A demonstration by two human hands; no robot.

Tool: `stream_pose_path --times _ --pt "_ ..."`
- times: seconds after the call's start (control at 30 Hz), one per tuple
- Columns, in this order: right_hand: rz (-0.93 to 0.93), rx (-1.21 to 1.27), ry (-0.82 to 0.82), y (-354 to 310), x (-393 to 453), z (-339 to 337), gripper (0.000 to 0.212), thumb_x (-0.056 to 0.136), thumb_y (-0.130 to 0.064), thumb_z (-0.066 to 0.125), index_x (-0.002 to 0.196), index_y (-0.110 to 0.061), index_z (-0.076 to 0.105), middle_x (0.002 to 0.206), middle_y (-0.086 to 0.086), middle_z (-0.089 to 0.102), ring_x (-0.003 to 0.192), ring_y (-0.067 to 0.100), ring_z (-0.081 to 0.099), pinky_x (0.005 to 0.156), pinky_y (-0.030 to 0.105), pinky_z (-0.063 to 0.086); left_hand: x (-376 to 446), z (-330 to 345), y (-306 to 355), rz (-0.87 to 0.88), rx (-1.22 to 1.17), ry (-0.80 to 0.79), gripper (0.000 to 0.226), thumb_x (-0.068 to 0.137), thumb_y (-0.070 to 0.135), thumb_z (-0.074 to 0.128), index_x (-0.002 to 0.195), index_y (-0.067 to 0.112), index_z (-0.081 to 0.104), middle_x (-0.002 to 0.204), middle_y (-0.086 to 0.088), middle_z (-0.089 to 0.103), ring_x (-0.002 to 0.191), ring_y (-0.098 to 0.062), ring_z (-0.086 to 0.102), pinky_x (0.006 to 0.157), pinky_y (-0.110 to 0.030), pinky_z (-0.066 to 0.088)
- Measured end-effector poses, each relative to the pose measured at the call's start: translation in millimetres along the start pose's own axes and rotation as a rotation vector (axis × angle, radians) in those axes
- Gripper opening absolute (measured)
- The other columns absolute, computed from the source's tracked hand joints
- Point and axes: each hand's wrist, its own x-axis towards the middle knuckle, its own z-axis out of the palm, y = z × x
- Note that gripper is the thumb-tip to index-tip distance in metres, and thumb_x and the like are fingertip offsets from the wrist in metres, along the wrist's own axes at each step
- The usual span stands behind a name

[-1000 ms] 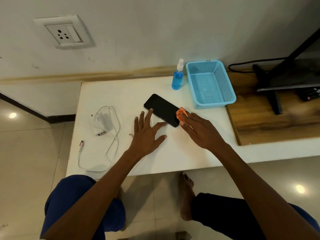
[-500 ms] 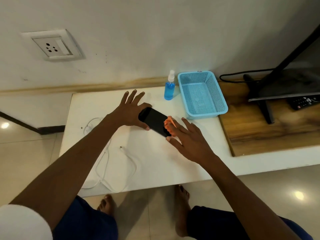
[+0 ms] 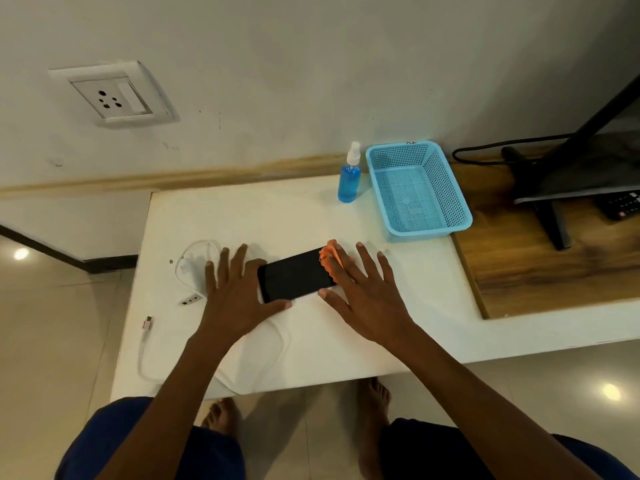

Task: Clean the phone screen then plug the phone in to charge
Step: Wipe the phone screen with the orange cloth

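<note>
While the blue mesh basket [image 3: 419, 192] sits at one o'clock on the white surface [image 3: 346, 341] with nothing showing inside it, we see the spray bottle [image 3: 349, 174] of blue liquid upright just beside its nine o'clock wall. The phone [image 3: 294, 277] lies screen-up near the surface's middle. Our left hand [image 3: 235, 296] lies flat, fingers straight and spread, thumb against the phone's near edge. Our right hand [image 3: 363, 292] presses an orange cloth [image 3: 329, 258] onto the phone's three o'clock end with straight fingers. The white charger and cable [image 3: 194, 271] lie at nine o'clock, near that edge. Bare surface lies at twelve o'clock of the phone.
</note>
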Motion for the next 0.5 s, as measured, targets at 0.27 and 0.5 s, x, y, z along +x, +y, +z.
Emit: stream_pose_path --times 0.27,0.5 --pt "0.027 0.012 0.017 -4.5 5.8 7.3 0.069 0.1 -0.066 0.015 0.157 -0.028 0.021 0.165 -0.001 0.02 0.149 0.036 0.024 0.116 0.062 0.021 -2.4 5.7 8.1 -0.033 -0.057 0.107 0.094 0.063 0.082 0.063 0.136 0.024 0.048 0.162 -0.01 0.019 0.151 -0.037 0.004 0.119 -0.054 -0.004" --pt "0.101 0.018 0.015 -3.9 23.8 8.3 0.076 0.096 -0.071 0.005 0.159 -0.027 0.009 0.167 -0.005 0.001 0.153 0.032 0.011 0.12 0.058 0.012 -1.8 5.0 14.5 -0.089 -0.088 0.046 0.093 0.065 0.084 0.059 0.14 0.032 0.042 0.165 -0.003 0.01 0.151 -0.033 -0.003 0.118 -0.053 -0.008"
